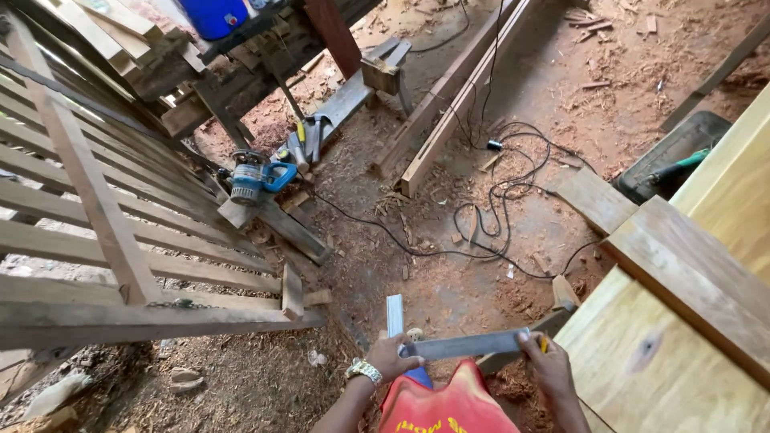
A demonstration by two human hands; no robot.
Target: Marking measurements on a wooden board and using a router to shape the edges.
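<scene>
Steel square point(461, 345) held both ends, sawdust floor point(449, 273) below.

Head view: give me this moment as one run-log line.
left hand: grips corner of metal square | right hand: holds its long blade end | square: level, above sawdust floor | blue power tool: lying untouched on plank

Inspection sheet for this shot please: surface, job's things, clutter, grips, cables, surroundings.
Surface: dirt floor, covered in sawdust.
Job's things: metal try square, held level between both hands.
Clutter: offcuts and wood chips; blue power tool on a plank.
Grips: left hand closed on the square's corner; right hand closed on its blade end.
Cables: black cable tangled loose on the floor.
Surroundings: slatted wooden frame on the left, pale boards on the right.
</scene>
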